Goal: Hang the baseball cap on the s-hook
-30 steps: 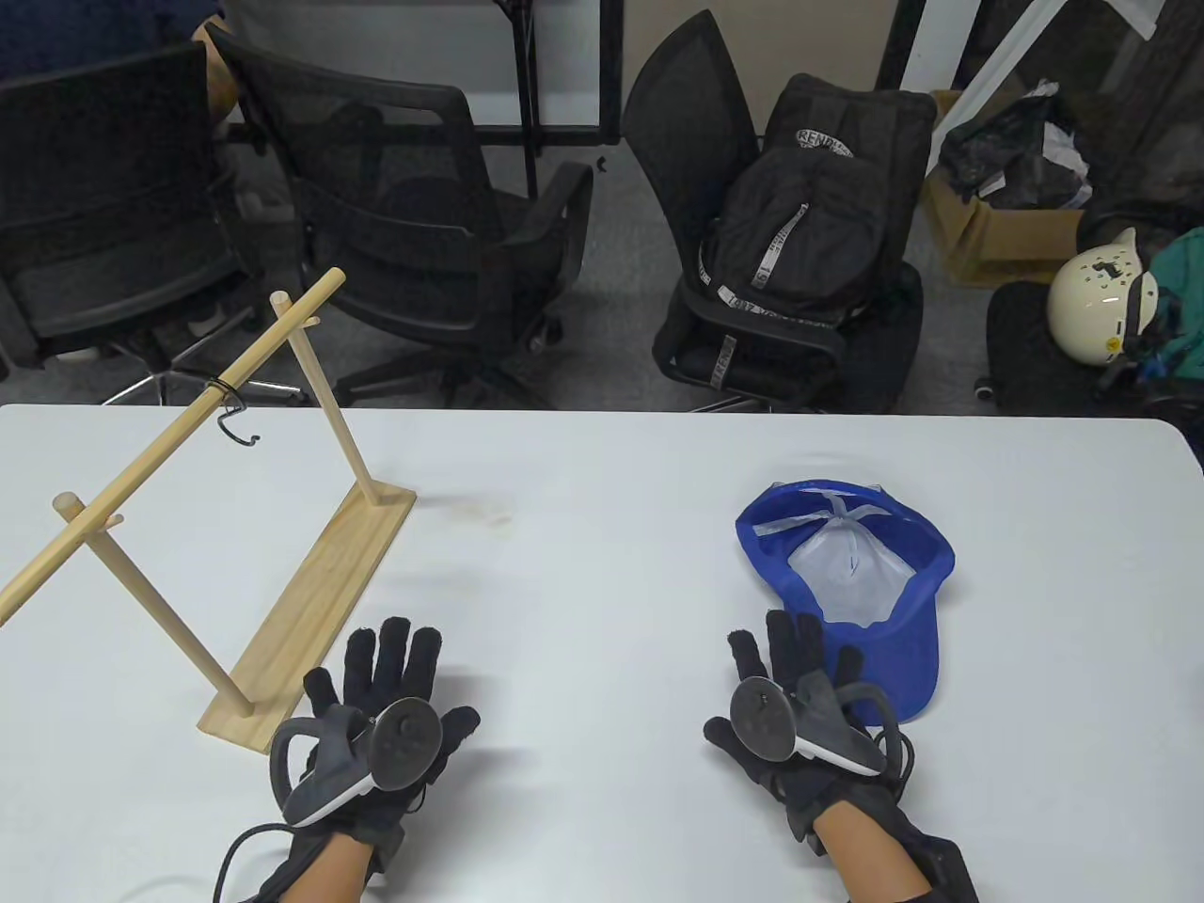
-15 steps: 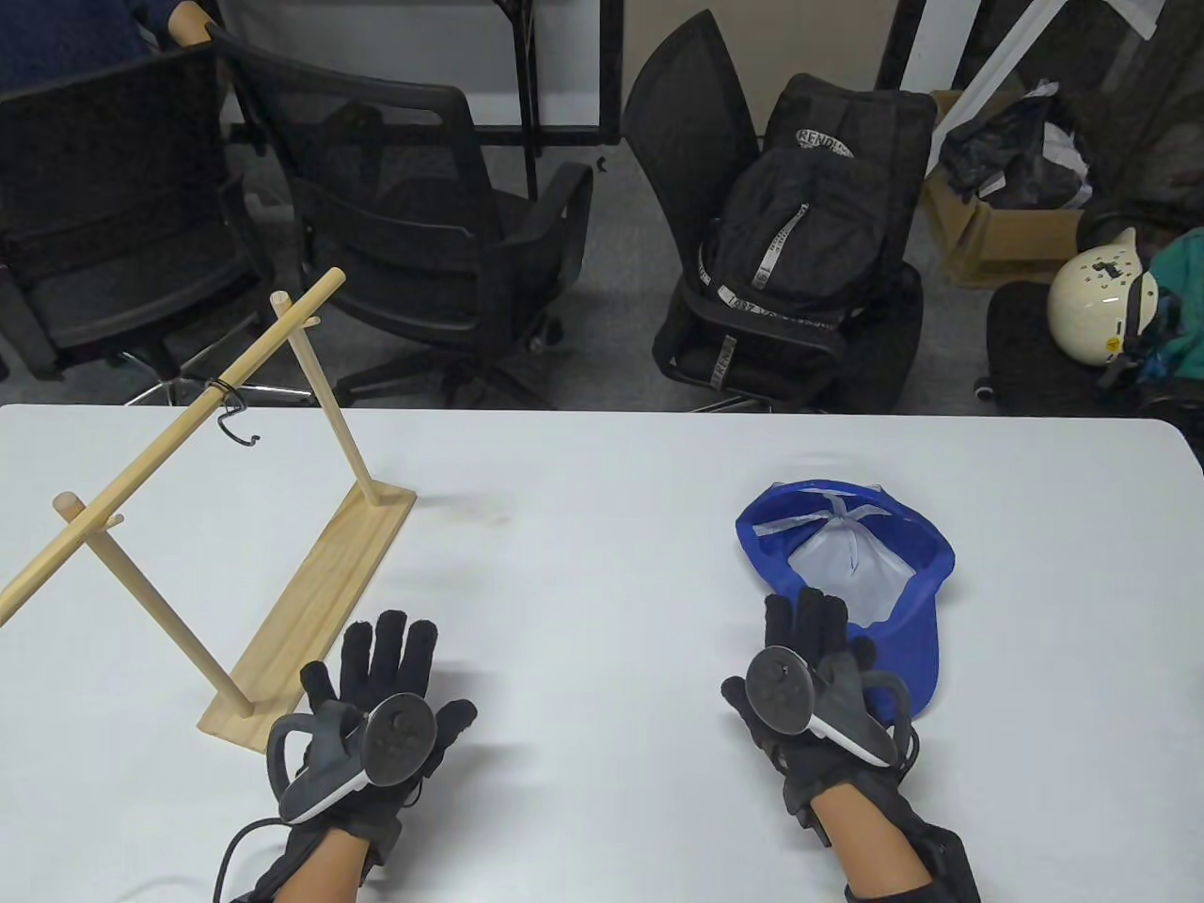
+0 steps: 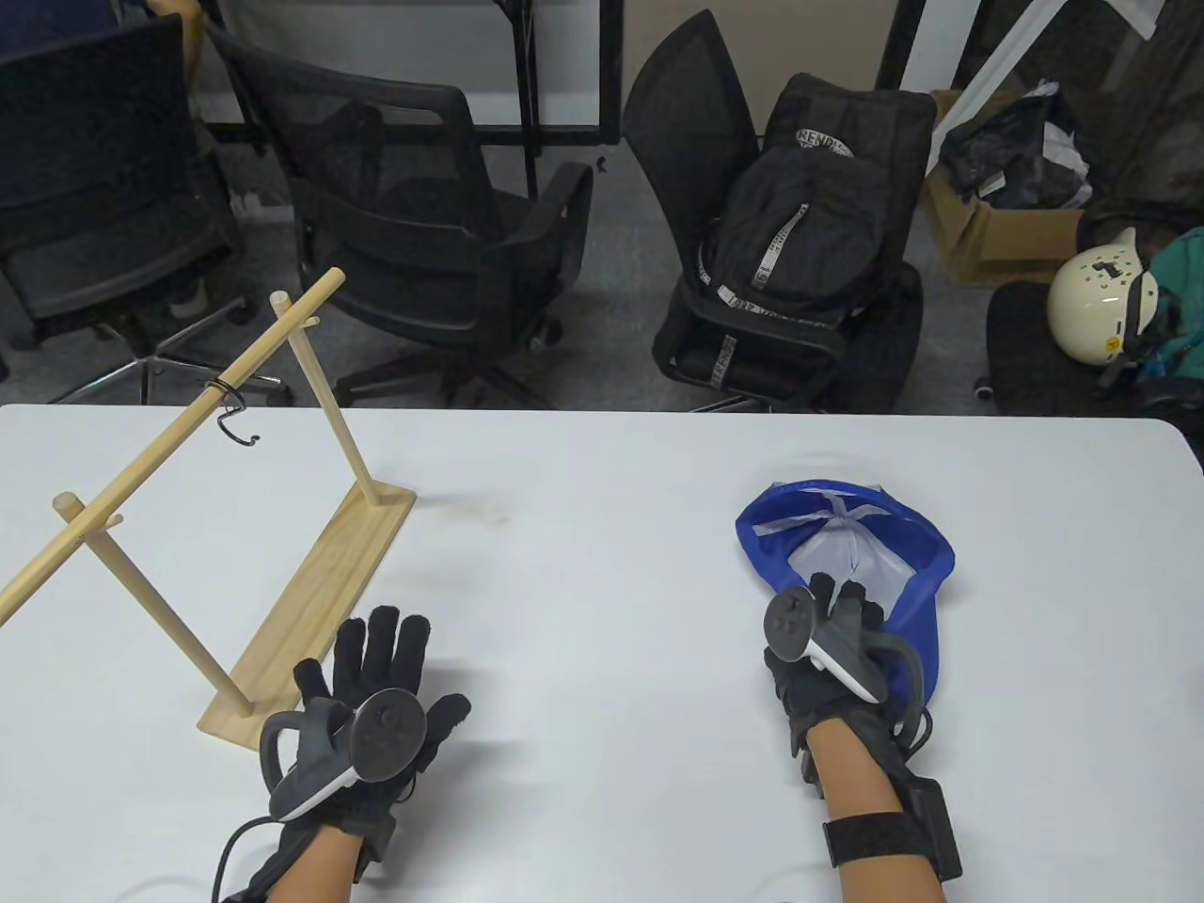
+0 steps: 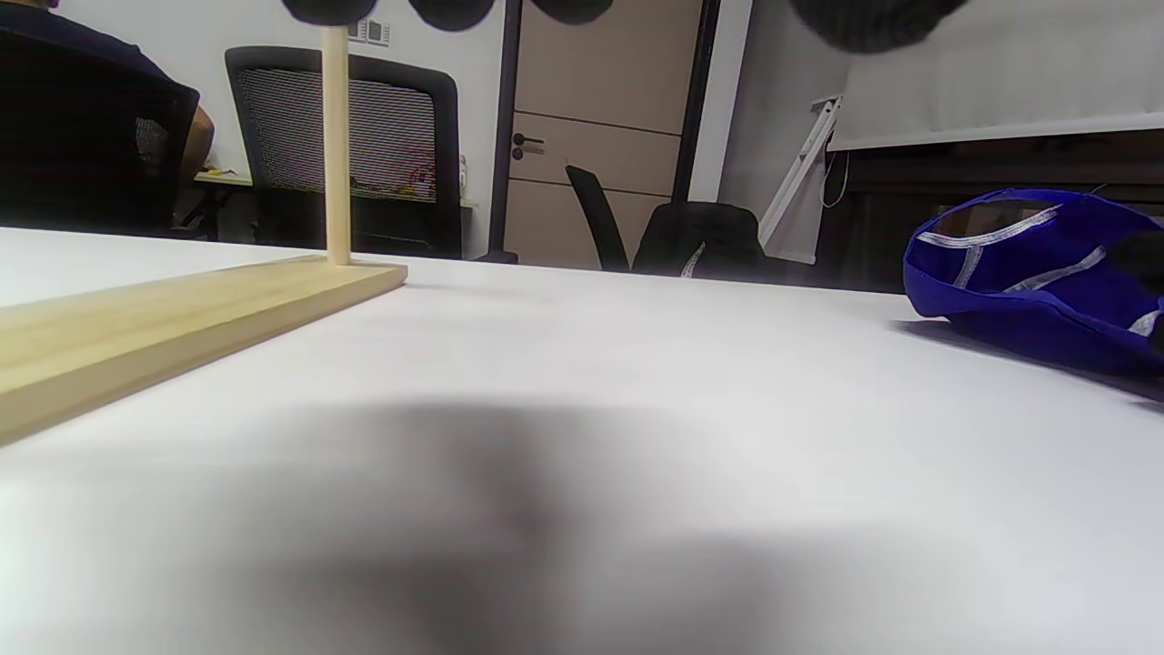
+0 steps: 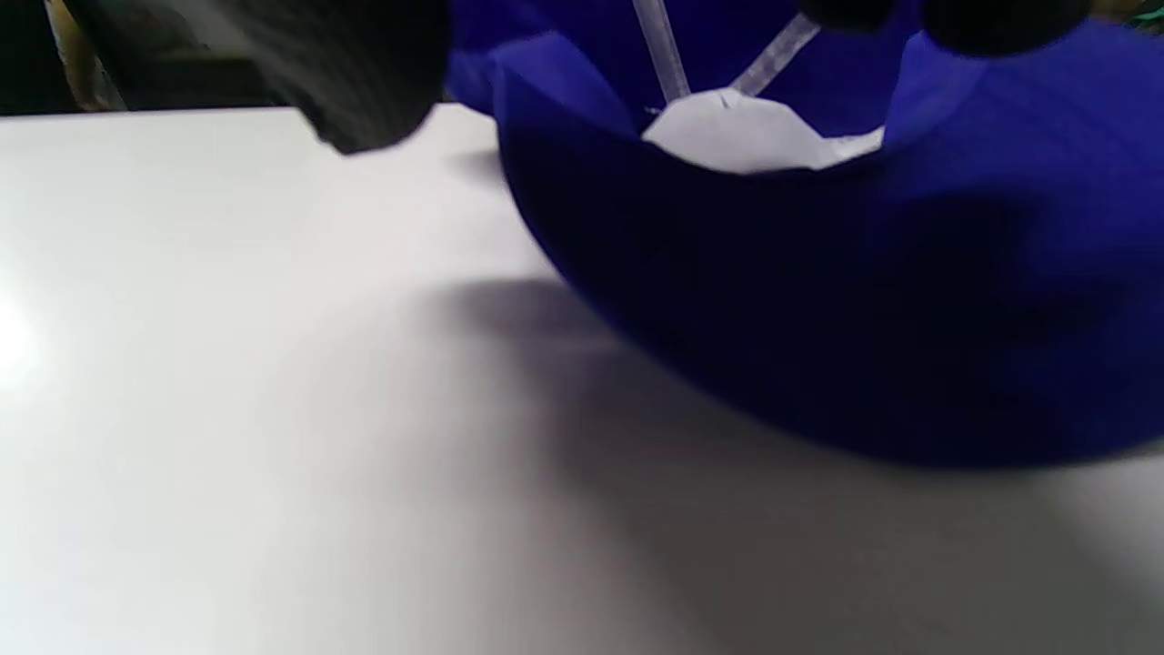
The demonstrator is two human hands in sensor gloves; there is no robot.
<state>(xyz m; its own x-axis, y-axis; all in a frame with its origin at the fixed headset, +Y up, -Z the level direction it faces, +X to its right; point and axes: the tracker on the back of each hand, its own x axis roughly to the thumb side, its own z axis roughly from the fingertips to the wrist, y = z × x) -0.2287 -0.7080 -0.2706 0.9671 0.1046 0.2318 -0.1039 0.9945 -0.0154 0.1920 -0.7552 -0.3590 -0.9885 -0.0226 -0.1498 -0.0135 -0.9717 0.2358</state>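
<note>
My right hand [image 3: 828, 649] reaches over the upturned baseball cap [image 3: 908, 564], grip unclear; left hand [image 3: 376, 696] lies flat, empty. I should pinch the rim firmly.

Baseball cap [image 3: 917, 555]: blue, with a white lining and pale seam tape. My gloves are black. Rack [image 3: 315, 602] of pale wood; table [image 3: 611, 583] white.
</note>
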